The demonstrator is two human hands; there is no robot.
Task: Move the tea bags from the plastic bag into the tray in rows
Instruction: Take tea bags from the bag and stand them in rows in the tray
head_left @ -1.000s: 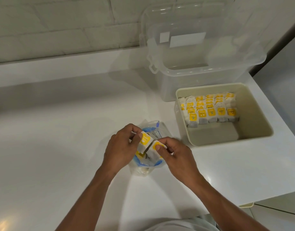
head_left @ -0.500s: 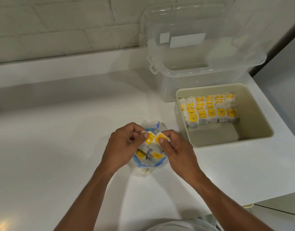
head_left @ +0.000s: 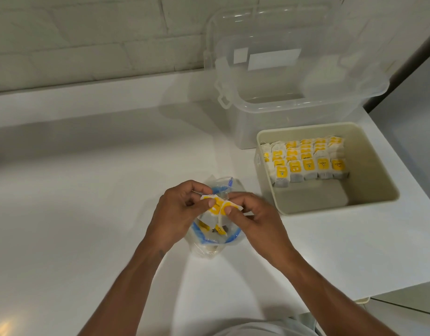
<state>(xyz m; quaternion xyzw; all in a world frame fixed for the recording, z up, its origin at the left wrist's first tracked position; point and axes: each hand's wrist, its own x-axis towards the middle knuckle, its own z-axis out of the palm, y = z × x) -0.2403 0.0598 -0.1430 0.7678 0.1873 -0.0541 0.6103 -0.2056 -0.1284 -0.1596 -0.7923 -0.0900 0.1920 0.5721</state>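
A white paper tea bag with a yellow label is pinched between the thumb and curled fingers of the left hand. A second tea bag is pinched the same way by the right hand, so both grips are closed tight on their bags. The two labels are held touching, side by side, just above the open mouth of a clear plastic bag with a blue rim, in which more tea bags can be seen. A second earlier the held bags were angled apart; they have since been brought together.

To the far right, rows of tea bags are stood in the far half of a beige rectangular plastic tray, unchanged. Beyond the tray a clear plastic storage box is set with its lid raised. Everything is carried by a white desk, which is backed by a white brick wall.
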